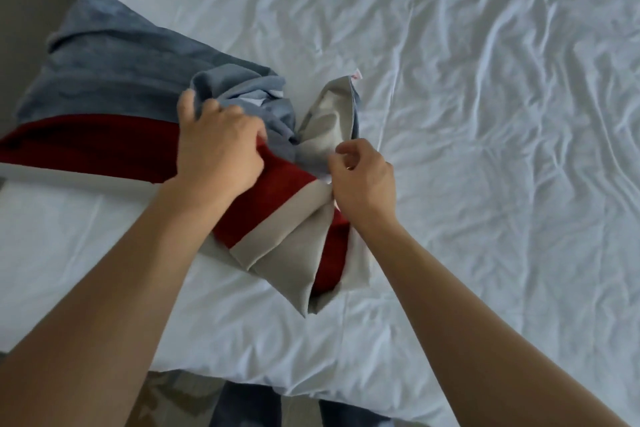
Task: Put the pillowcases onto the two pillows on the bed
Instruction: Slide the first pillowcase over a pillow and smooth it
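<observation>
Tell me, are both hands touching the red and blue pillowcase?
Yes, the left hand grips the pillowcase and the right hand pinches its grey edge.

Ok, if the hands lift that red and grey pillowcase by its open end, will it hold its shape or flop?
Likely floppy: the red and grey pillowcase already lies in soft folds where the right hand pinches its edge. It probably weighs little, since it bunches easily under the left hand. On the smooth white sheet it may slide rather than catch.

Two bare forearms, no sleeves, ring (349, 167) on right hand (363, 180)
</observation>
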